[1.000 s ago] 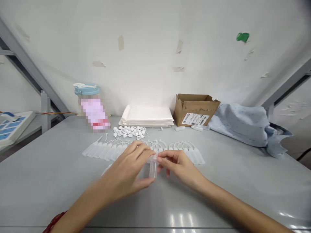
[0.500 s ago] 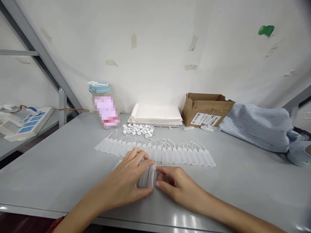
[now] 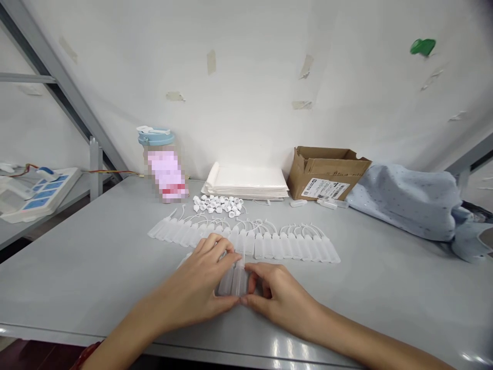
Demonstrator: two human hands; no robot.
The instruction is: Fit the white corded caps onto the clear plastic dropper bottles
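Several clear, narrow plastic bottles lie side by side near the front of the grey table. Around them from the left curves my left hand, fingers at their tops and thumb at their lower ends. My right hand is closed at the right edge, its index finger and thumb touching the end bottle. Beyond my hands, a long row of translucent bottles with thin curved tubes lies flat. A heap of small white caps sits behind that row.
Behind the caps is a stack of white envelopes. An open cardboard box stands right of it, with light blue cloth beside it. A blue-lidded container stands back left.
My right thumb has moved down and left to the lower end of the bottles. My left hand stays around them. The view has shifted slightly.
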